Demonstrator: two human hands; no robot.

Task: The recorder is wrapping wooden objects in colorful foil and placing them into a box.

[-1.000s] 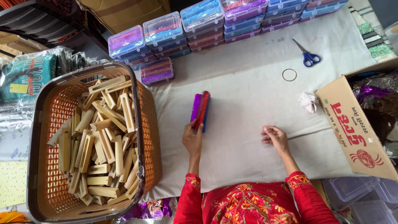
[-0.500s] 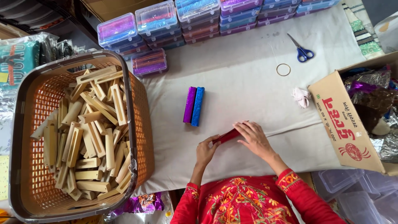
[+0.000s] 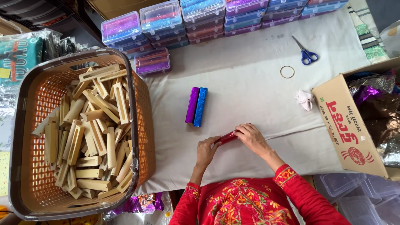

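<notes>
Both hands have come together near the body since a second ago, when the left hand was setting the foil sticks down and the right lay flat on the cloth. Now the left hand (image 3: 207, 151) and the right hand (image 3: 252, 138) hold one short stick wrapped in shiny red foil (image 3: 227, 137), the fingers of each pinching an end, low over the white cloth-covered worktop (image 3: 250, 91). At 11 o'clock from the hands, a purple foil-wrapped stick (image 3: 192, 105) and a blue foil-wrapped stick (image 3: 200, 106) lie touching side by side. At 9 o'clock stands an orange plastic basket (image 3: 143, 108) full of bare wooden blocks (image 3: 89, 133).
</notes>
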